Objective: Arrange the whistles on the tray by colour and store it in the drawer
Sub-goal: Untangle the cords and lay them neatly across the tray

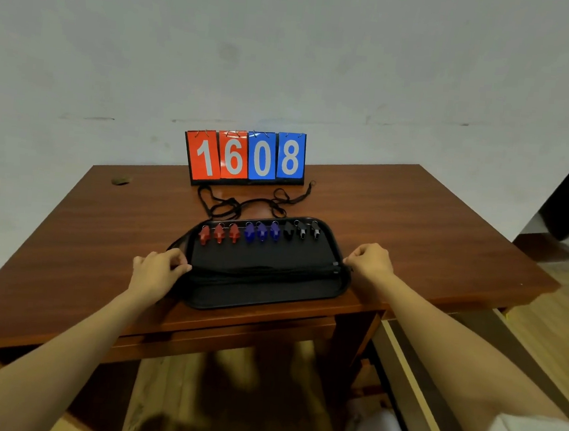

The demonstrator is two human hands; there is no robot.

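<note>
Whistles stand in one row along the far side of the black tray (pixel 258 299): three red whistles (pixel 219 233) at the left, three blue whistles (pixel 261 231) in the middle, three black whistles (pixel 302 231) at the right. Each lies with its long axis running far to near and its metal ring toward the far rim. The row follows the tray's long axis, left to right. The tray sits on the brown surface (pixel 414 209), at its near edge.

The black whistles blend into the tray, so their outlines are hard to make out. A bundle of black cords (pixel 264 270) crosses the tray's middle, and more cord loops lie behind it. The fingertips of both hands are partly hidden.

The left hand (pixel 159 268) grips the tray's left rim with curled fingers, and the right hand (pixel 372 262) grips the right rim. The whistles lie between the hands and just beyond them. A scoreboard (pixel 247 157) reading 1608 stands behind.
</note>
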